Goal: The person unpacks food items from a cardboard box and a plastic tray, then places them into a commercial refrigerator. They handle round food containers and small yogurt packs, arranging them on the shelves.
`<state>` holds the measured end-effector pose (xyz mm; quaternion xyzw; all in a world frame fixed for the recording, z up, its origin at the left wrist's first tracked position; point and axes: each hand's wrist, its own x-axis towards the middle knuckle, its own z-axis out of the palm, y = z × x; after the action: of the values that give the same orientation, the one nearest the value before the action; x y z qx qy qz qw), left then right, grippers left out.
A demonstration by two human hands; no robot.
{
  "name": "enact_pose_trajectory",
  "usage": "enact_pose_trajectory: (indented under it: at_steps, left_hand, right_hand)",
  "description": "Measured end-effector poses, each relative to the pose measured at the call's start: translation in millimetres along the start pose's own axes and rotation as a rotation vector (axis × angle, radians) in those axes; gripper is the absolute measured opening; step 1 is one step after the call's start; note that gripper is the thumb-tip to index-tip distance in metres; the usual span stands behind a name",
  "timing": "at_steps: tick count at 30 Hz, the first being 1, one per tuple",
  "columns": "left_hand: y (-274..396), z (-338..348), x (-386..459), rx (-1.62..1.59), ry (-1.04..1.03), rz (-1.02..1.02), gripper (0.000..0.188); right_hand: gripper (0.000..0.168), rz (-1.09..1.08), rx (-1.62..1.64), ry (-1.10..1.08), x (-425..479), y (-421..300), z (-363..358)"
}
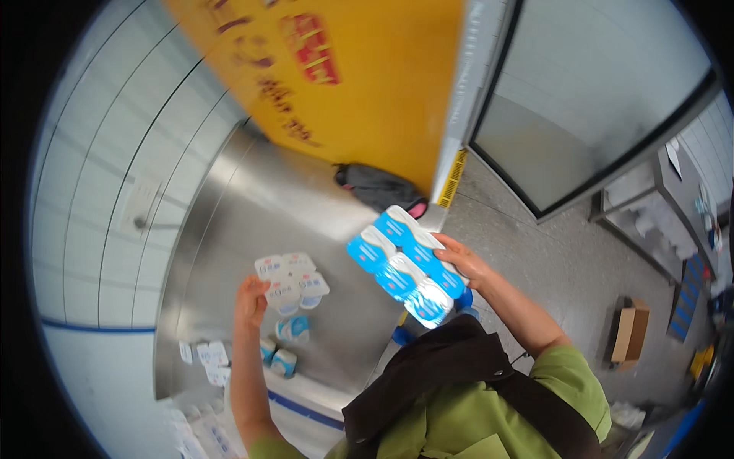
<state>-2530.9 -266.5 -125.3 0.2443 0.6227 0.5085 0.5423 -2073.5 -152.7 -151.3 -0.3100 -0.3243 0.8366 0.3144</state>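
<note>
My left hand (252, 301) grips the edge of a white multipack of yogurt cups (291, 281) above the steel counter (338, 275). In my right hand (461, 261) is a larger blue-and-white multipack of yogurt cups (401, 264), its foil lids facing up. It is held by its right edge, off the counter's front side. Below the white pack, a blue-and-white cup (293, 329) stands on the counter, with another such cup (282, 362) nearer to me. Small white cups (212, 354) lie to the left of my left forearm.
A dark grey pouch (381, 186) lies against a yellow panel (373, 86) at the counter's end. White packs (209, 433) are piled at the lower left. A glass door (585, 109) is at the upper right. On the floor to the right sits an open cardboard box (631, 334).
</note>
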Motion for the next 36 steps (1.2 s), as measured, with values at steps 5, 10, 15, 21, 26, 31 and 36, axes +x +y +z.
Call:
enact_pose_trajectory:
  at_steps: [5, 10, 15, 21, 26, 31, 36]
  left_hand:
    - [-7.1, 153.8, -2.5, -0.284, 0.084, 0.135, 0.023]
    - [-35.3, 257.5, 16.6, -0.272, 0.290, 0.083, 0.033]
    - [-60.8, 353.7, 56.2, -0.179, 0.490, 0.049, 0.042]
    - [-78.8, 368.2, 96.1, -0.072, 0.713, 0.068, 0.037]
    - [-93.4, 388.8, 101.9, -0.004, 0.920, 0.110, 0.031]
    - [-97.3, 384.3, 123.5, 0.030, 0.995, 0.071, 0.044]
    - [-105.7, 374.8, 84.0, 0.016, 1.057, 0.034, 0.059]
  right_hand:
    - [0.053, -0.091, 0.064, 0.140, -66.8, -82.0, -162.0]
    - [0.049, -0.125, 0.120, 0.392, -32.2, -124.7, -338.1]
    - [0.051, -0.104, 0.183, 0.534, 93.2, -105.2, -467.8]
    - [0.049, -0.058, -0.112, 0.504, 268.2, -55.2, -534.3]
    - [0.048, -0.157, -0.285, 0.528, 401.3, -45.9, -567.6]
    - [0.047, -0.281, -0.280, 0.620, 495.5, -78.2, -605.5]
    - [0.037, 0.029, -0.732, 0.409, 421.0, -54.8, -571.6]
